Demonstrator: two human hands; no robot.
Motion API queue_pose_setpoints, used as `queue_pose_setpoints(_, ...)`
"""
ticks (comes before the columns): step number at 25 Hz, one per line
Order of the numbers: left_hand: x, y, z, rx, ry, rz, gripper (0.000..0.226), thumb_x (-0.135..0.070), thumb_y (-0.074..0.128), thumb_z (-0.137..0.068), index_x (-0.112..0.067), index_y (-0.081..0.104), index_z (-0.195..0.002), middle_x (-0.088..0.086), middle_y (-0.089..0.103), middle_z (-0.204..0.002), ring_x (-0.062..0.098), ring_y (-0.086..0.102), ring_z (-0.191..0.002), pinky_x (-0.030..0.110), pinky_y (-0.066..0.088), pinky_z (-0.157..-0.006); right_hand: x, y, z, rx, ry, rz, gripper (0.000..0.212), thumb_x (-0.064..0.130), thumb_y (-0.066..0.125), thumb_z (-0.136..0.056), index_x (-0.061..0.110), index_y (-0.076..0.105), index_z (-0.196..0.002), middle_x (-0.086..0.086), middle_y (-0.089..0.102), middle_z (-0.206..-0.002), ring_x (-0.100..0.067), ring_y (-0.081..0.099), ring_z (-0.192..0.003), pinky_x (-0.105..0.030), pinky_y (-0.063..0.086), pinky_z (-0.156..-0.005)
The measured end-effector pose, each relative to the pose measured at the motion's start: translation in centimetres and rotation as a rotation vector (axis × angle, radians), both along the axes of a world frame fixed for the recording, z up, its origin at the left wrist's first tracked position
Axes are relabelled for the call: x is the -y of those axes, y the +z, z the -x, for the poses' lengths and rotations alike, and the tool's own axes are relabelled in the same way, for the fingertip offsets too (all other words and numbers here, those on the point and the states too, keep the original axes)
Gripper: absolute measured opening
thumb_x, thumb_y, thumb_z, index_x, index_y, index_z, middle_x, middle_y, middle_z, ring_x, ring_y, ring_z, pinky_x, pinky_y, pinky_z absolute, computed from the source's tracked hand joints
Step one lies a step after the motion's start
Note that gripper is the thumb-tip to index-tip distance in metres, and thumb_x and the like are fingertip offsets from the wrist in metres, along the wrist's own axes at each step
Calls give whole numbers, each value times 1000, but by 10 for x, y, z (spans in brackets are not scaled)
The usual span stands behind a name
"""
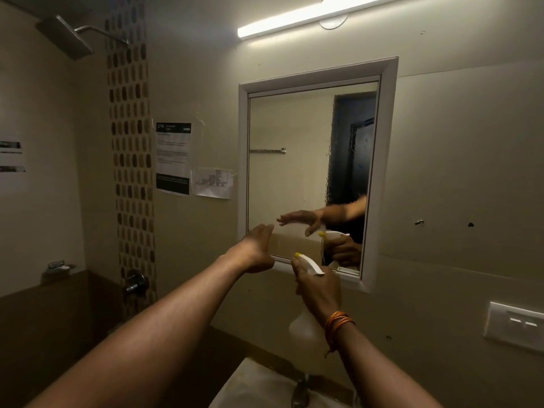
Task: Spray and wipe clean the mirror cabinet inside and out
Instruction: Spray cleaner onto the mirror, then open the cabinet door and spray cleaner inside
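The mirror cabinet (379,178) hangs on the wall with a white frame, and its mirrored door is closed. Droplets streak the glass on the right side. My left hand (256,248) is open, fingers together, reaching the cabinet's lower left corner. Whether it touches the frame I cannot tell. My right hand (318,290) is shut on a white spray bottle (303,328) with a yellow nozzle tip, held just below the cabinet's bottom edge and pointing at the mirror. Both hands and the bottle are reflected in the glass.
A white washbasin (253,387) with a metal tap (300,390) lies right below my arms. Paper notices (173,157) are taped left of the cabinet. A shower head (66,36) and valve (134,282) are at left, a switch plate (518,325) at right, a tube light (309,16) above.
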State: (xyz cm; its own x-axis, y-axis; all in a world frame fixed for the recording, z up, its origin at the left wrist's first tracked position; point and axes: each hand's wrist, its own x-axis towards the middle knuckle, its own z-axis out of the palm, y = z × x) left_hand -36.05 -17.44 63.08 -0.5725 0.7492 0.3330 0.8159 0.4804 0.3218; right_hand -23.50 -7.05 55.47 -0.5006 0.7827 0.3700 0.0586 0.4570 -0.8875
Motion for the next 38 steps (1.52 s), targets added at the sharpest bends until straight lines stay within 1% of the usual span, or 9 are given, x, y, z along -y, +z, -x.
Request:
queue_pose_setpoints(3,-9,-4,-6,-14,-10,13,92,-15,66,-82,-20,13,-158,5,11,-165,24,16,-151,39,27,-120,4,-6,-9,17,-37,-78,60,74,54,-77,18,68,-63,-1,67,-57,-20,67,-56,-44,60,-57)
queue_pose_setpoints(7,-26,-14,-23,-18,-88,26,91,-18,62,-85,-26,8,-158,1,7,-166,22,12,-152,41,24,-121,-1,-6,-40,-125,-148,85,38,49,63,-94,21,67,-69,0,68,-68,-19,64,-67,-32,51,-62)
queue_pose_setpoints(10,-42,-17,-38,-14,-169,-4,88,-16,62,-86,-23,13,-158,3,14,-165,23,18,-150,38,27,-119,-14,-11,-65,-244,-193,157,31,45,67,-94,18,73,-79,1,69,-72,-14,64,-70,-25,45,-58)
queue_pose_setpoints(14,-57,-19,-51,-47,-194,-37,85,-16,63,-84,-20,20,-157,7,25,-161,26,26,-147,36,29,-116,-22,-9,-79,-206,-195,70,33,45,67,-94,20,72,-72,-6,72,-71,-15,63,-64,-24,45,-56)
queue_pose_setpoints(21,-66,-26,-55,-51,-188,-142,71,-13,61,-82,-16,39,-150,10,49,-145,27,44,-133,36,40,-108,-41,-17,-81,-124,-288,123,41,49,69,-88,9,76,-76,-6,72,-67,-24,68,-65,-25,45,-53)
queue_pose_setpoints(24,-79,-32,-56,-76,-149,-282,42,-10,59,-85,-14,67,-126,11,68,-120,27,61,-112,36,50,-96,-50,-17,-80,-183,-307,84,25,33,75,-86,10,79,-94,-6,72,-74,-28,68,-72,-35,54,-61)
queue_pose_setpoints(27,-98,-40,-64,5,-150,-361,22,-10,63,-88,-15,78,-103,8,75,-101,18,66,-90,26,47,-79,-60,-7,-81,-246,-356,17,22,35,77,-83,13,78,-85,-4,69,-65,-30,69,-66,-45,59,-65)
queue_pose_setpoints(32,-128,-63,-80,114,-134,-377,18,-16,68,-90,-18,79,-104,4,75,-107,18,66,-101,28,50,-88,-85,13,-79,-190,-330,-67,24,34,74,-87,14,71,-75,-9,66,-65,-32,64,-68,-35,50,-62)
queue_pose_setpoints(38,-149,-80,-88,97,-110,-373,18,-12,70,-88,-14,79,-103,6,72,-111,21,65,-100,26,48,-81,-105,12,-72,-193,-232,-108,23,29,74,-88,10,72,-76,-17,70,-69,-23,61,-61,-42,55,-62)
